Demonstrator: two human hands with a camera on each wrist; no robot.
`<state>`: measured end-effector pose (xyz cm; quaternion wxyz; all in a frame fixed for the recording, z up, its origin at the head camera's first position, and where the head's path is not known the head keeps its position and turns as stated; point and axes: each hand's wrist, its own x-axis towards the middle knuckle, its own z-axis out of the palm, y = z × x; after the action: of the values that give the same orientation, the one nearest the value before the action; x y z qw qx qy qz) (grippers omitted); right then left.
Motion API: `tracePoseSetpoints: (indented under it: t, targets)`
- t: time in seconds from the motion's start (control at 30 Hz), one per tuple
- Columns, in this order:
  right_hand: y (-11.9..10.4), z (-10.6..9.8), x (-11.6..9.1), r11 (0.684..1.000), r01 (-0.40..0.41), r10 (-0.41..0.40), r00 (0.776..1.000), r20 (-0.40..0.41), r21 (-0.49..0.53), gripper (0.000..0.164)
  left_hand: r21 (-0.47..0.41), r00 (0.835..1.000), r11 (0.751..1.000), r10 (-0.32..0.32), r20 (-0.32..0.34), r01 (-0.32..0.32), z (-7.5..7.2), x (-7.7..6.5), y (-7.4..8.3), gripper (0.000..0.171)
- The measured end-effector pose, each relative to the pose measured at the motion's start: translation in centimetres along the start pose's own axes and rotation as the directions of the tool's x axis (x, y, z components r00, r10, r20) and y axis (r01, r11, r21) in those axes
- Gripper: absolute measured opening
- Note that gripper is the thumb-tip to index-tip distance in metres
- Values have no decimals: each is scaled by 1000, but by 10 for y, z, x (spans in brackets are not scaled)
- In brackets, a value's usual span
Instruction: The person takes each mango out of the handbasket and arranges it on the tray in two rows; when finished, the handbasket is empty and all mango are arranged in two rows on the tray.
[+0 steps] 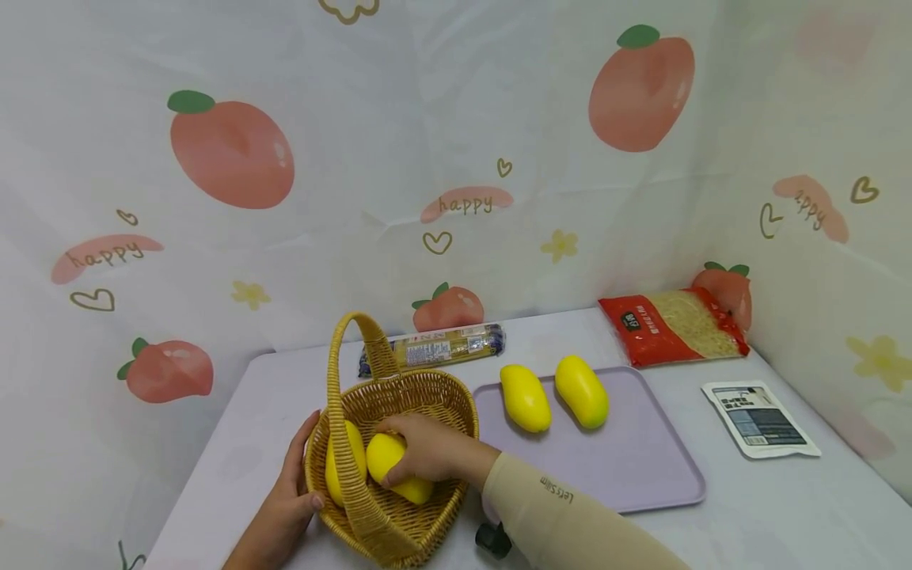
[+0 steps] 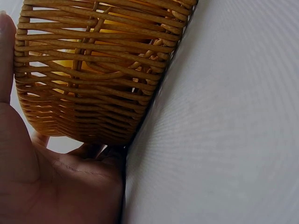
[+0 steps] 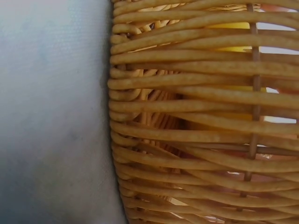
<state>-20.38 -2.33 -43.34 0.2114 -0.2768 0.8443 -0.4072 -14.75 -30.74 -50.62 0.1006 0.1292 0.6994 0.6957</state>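
Observation:
In the head view, a wicker basket with a tall arched handle stands on the table at the lower middle. My left hand holds its left side from outside, thumb near the rim and fingers along the woven wall; the left wrist view shows the palm right by the weave. Inside the basket, my right hand grips a yellow mango from above. Another mango lies to its left, partly hidden behind the handle. The right wrist view shows mostly the basket wall, which hides that hand.
Two more mangoes lie on a lilac tray right of the basket. A long clear-wrapped package lies behind it. Farther right are a red food bag and a flat white pack. Printed cloth walls enclose the table.

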Motion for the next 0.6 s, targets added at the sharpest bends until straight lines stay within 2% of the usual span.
tracePoseSetpoints:
  t: [0.23,0.6]
  targets:
    - [0,2,-1,1000,2,-2,999,-35,-3,71,-15,998,999,48,30,-48,0,0,-1,106]
    - [-4,-10,-11,997,72,-72,990,-124,-2,73,-4,999,1000,30,14,-30,1,0,2,105]
